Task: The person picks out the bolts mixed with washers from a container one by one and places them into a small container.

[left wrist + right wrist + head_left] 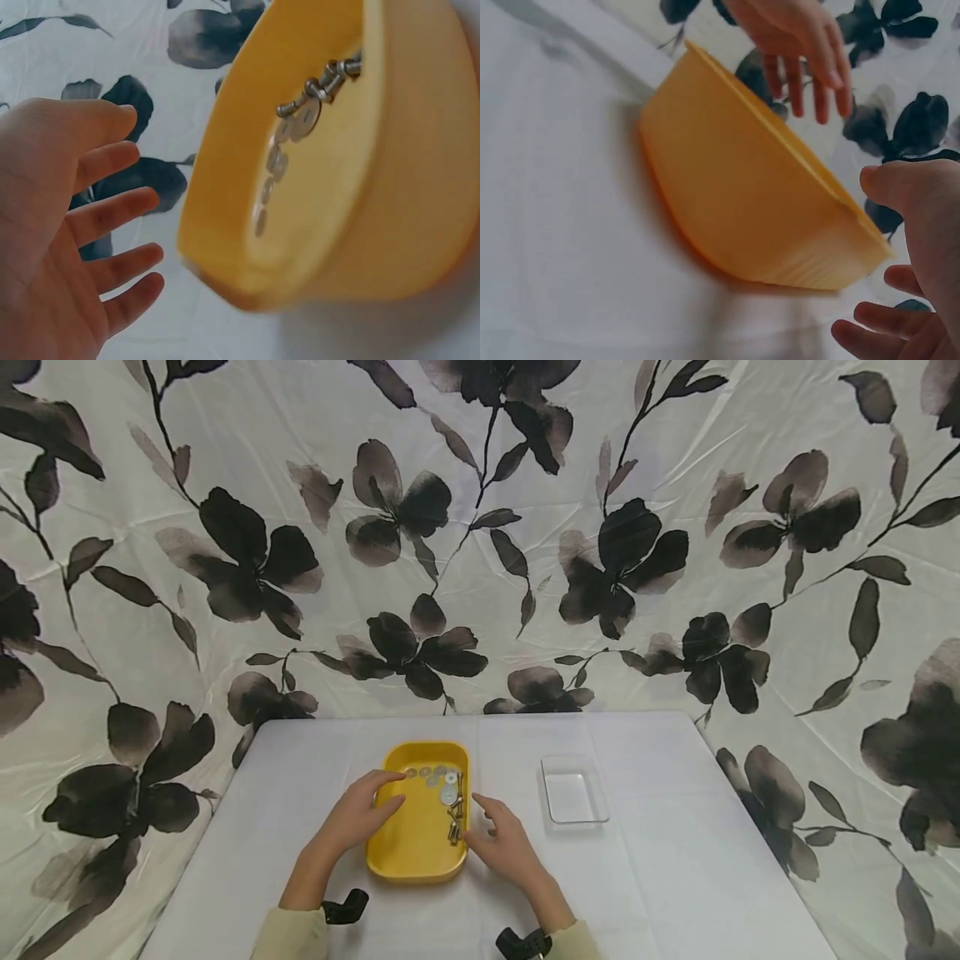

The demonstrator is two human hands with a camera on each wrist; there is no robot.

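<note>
A yellow tray [408,852] with rounded corners lies on the table, left of its middle. Several flat metal washers [447,795] are spread over the far part of its floor, and a cluster of small metal bolts [454,827] lies along its right wall. My left hand [358,817] hovers over the tray's left edge, fingers spread and relaxed, holding nothing. On the other side my right hand [504,842] has its fingertips right at the right rim, loosely bent around no object. The left wrist view shows bolts [322,88] next to washers [276,161] inside.
To the right of the tray stands a clear rectangular dish [576,797]. Both rest on a white-covered table [675,877]. A flower-printed cloth [517,568] hangs behind the table's far edge. Dark wrist-worn cameras [347,907] sit on both forearms.
</note>
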